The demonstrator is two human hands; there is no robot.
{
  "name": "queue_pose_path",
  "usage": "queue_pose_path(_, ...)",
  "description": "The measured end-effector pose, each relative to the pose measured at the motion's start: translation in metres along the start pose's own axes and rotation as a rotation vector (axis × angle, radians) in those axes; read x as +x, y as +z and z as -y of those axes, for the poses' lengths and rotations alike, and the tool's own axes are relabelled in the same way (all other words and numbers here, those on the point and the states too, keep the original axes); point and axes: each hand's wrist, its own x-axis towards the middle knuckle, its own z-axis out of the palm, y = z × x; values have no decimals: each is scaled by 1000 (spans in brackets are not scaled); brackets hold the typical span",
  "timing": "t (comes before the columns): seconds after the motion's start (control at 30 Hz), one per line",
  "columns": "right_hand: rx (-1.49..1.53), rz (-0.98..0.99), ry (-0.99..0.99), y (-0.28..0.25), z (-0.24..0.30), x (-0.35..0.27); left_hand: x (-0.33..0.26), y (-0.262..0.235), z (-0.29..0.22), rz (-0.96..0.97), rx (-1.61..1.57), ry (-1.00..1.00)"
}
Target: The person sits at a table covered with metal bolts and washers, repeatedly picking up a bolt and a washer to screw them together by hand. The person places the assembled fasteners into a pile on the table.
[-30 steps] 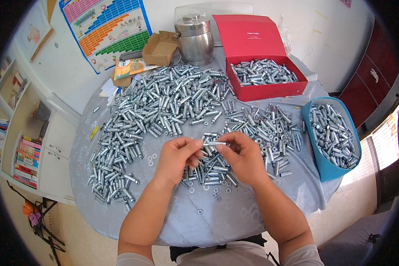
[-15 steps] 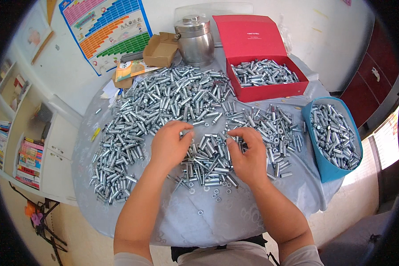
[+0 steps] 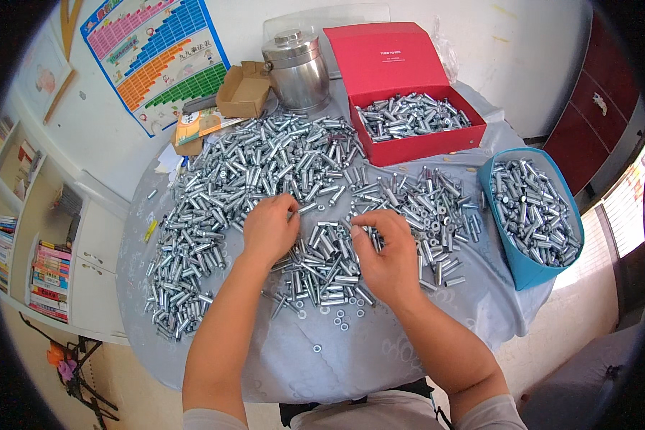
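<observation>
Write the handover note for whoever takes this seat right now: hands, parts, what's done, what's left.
Left hand: palm down on the loose metal sleeves, fingertips pinching at one; grip not clear.
Right hand: down on the near pile, fingers curled into it; hold not clear.
Parts: sleeves cover the round table; small washers lie near the front edge.
Done: red box and blue bin each hold a batch of sleeves.
Left: the large spread on the table remains loose.

silver bolts [image 3: 279,165] | red box [image 3: 401,79] | blue basket [image 3: 527,269] | multicoloured chart [image 3: 158,57]
</observation>
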Motion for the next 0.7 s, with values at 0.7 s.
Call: queue_pose_path(0.7, 10, 17, 18, 1, -1, -1, -17, -15, -10, -19, -1028, -224)
